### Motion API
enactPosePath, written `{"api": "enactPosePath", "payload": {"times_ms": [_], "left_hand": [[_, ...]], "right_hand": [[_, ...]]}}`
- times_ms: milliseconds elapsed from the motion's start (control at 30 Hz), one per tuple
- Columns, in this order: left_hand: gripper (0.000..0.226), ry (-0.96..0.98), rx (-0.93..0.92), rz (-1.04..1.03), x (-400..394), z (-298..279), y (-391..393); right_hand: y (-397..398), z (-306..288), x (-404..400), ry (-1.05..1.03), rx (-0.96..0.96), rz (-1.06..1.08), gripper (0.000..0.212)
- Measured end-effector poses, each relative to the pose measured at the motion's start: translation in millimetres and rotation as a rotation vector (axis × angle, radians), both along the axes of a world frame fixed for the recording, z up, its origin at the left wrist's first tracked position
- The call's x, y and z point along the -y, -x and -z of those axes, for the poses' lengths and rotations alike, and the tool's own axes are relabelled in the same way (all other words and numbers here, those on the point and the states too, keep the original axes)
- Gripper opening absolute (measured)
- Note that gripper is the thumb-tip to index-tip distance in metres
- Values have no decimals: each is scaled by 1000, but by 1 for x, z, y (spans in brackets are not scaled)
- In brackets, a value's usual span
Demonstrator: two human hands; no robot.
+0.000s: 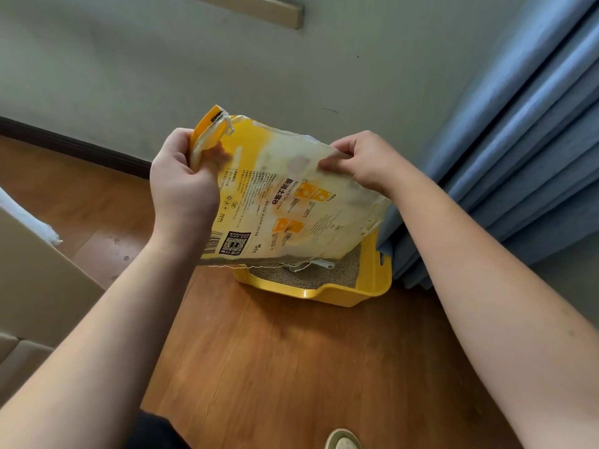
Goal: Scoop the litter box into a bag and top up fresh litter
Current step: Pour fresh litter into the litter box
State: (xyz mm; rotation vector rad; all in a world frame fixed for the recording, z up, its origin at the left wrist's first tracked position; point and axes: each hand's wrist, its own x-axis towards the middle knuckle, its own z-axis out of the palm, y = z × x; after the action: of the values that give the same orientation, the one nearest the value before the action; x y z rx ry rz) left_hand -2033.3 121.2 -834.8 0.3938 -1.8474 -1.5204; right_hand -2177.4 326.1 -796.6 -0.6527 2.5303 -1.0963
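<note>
Both hands are gripping the upended litter bag point(285, 196) above the yellow litter box point(372, 280) on the floor: left hand point(181, 179) clutching one corner, right hand point(366, 160) pinching the other.

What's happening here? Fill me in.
A person holds a yellow litter bag upside down over a yellow litter box on the wood floor, beside a blue curtain. The left hand grips one upper corner and the right hand pinches the other. The bag's open edge hangs just above the litter. A white scoop lies in the box.
</note>
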Motion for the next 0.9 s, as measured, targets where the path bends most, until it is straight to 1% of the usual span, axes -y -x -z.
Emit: {"api": "enactPosePath", "payload": {"times_ms": [133,400,700,900], "left_hand": [[11,-3,-4,-8,7,0,-3],[8,-9,-17,-47,17,-1,-12],[12,16,-22,-91,30,-2,-22],[10,20,-8,-79,38,-1,-26]], "right_hand": [[1,1,4,13,-7,-9,12],[-4,7,25,58,-2,-8,6],[-14,15,42,134,93,-57,12],[-13,12,45,76,72,-97,12]]}}
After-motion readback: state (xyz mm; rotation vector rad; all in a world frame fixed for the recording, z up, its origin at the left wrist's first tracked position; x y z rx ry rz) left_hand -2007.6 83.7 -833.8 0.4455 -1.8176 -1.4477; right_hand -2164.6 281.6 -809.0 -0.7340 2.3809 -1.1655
